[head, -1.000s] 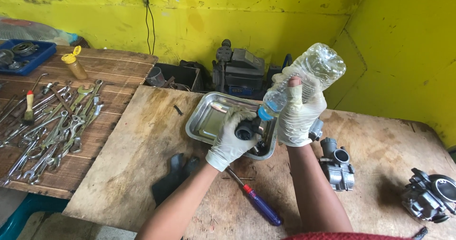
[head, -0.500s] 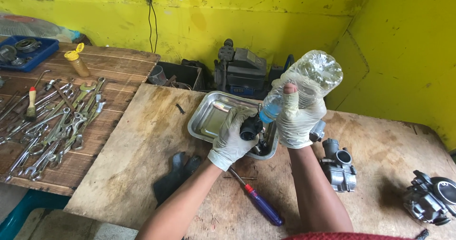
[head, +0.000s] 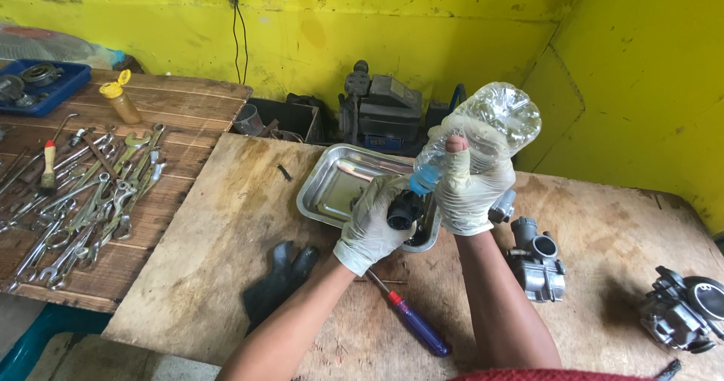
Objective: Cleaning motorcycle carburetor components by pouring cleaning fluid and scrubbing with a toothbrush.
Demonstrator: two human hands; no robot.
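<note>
My right hand (head: 471,185), in a white glove with a bare fingertip showing, grips a clear plastic bottle (head: 483,128) tipped neck-down to the left. Its blue-capped mouth points at a small black engine part (head: 405,209) that my gloved left hand (head: 369,226) holds over the near right corner of a shiny metal tray (head: 332,189). Both hands are close together above the tray's edge.
A purple-handled screwdriver (head: 411,324) and a dark glove (head: 279,279) lie on the plywood board near me. Two carburettors (head: 537,264) (head: 682,313) sit to the right. Several wrenches (head: 90,200), a small bottle with a yellow cap (head: 121,102) and a blue tray (head: 38,87) are on the left bench.
Both hands with the bottle and the black part stay over the tray corner; the bottle has shifted only slightly.
</note>
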